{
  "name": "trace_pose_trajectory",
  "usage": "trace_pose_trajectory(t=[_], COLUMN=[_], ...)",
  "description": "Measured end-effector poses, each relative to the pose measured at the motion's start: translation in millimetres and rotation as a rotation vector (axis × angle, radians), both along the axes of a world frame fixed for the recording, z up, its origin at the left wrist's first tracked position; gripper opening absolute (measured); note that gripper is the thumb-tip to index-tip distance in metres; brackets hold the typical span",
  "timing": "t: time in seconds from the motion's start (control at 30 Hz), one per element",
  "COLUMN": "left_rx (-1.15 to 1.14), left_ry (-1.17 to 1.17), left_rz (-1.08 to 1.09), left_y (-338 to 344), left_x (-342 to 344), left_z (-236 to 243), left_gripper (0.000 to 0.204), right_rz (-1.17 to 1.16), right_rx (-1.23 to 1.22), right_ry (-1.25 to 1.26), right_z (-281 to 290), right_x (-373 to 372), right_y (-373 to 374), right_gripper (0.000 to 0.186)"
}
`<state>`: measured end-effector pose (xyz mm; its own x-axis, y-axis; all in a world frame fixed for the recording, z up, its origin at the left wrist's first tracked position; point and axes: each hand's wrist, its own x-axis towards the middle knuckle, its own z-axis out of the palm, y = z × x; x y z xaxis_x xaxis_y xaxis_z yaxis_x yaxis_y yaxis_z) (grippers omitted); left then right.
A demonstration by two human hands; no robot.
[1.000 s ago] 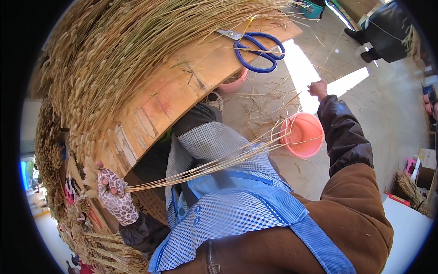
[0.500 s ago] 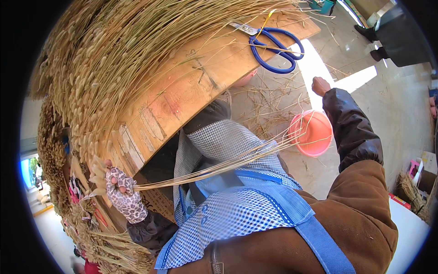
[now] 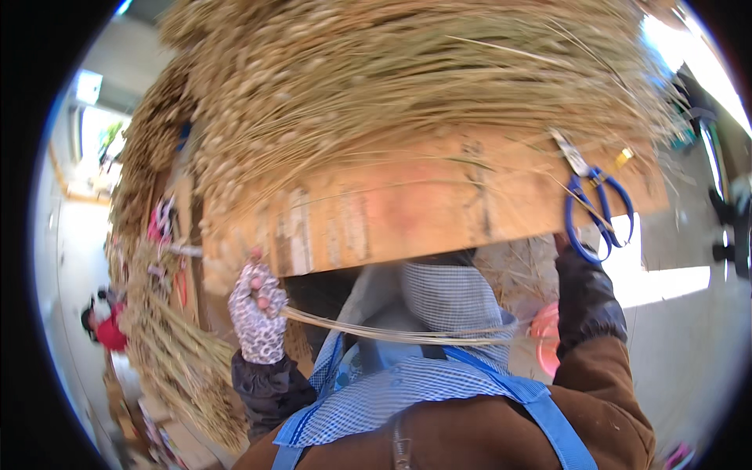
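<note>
My left hand (image 3: pixel 258 301), in a leopard-print glove with bare fingertips, is closed round a small bunch of dried grass stems (image 3: pixel 392 333). The stems stretch right across my lap, while their heads blur against the board beside the glove. At the board's right front edge is my right hand (image 3: pixel 561 243), largely hidden by the edge and the scissors, so its fingers do not show. Blue-handled scissors (image 3: pixel 587 184) lie on the wooden board (image 3: pixel 407 211), with their handles projecting past its edge. Behind them is a thick pile of dried grass (image 3: pixel 392 86) with fluffy heads toward the left.
A pink bucket (image 3: pixel 544 337) stands on the floor beside my right forearm, with loose stems scattered nearby. More dried bunches (image 3: pixel 184 348) lie at the left. Another person in red (image 3: pixel 112 327) is at the far left; dark-clothed legs (image 3: pixel 732 227) show at right.
The view has swung right, and my right hand has gone from above the floor near the bucket to the board's edge by the scissors. My left hand keeps hold of the stems.
</note>
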<state>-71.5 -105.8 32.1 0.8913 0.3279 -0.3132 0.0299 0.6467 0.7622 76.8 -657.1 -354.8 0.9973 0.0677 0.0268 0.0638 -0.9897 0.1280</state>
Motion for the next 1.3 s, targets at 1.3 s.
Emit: trace_pose_trajectory(t=[1.3], left_rx=[0.083], left_ry=[0.035], left_rz=[-0.009], left_y=[-22.4], left_x=[-10.8], left_z=[13.3], left_gripper=[0.031], right_rz=[0.555], right_rx=[-0.351], right_ry=[0.824], right_z=[-115.8], right_x=[-115.6], right_y=[10.7], right_gripper=[0.020])
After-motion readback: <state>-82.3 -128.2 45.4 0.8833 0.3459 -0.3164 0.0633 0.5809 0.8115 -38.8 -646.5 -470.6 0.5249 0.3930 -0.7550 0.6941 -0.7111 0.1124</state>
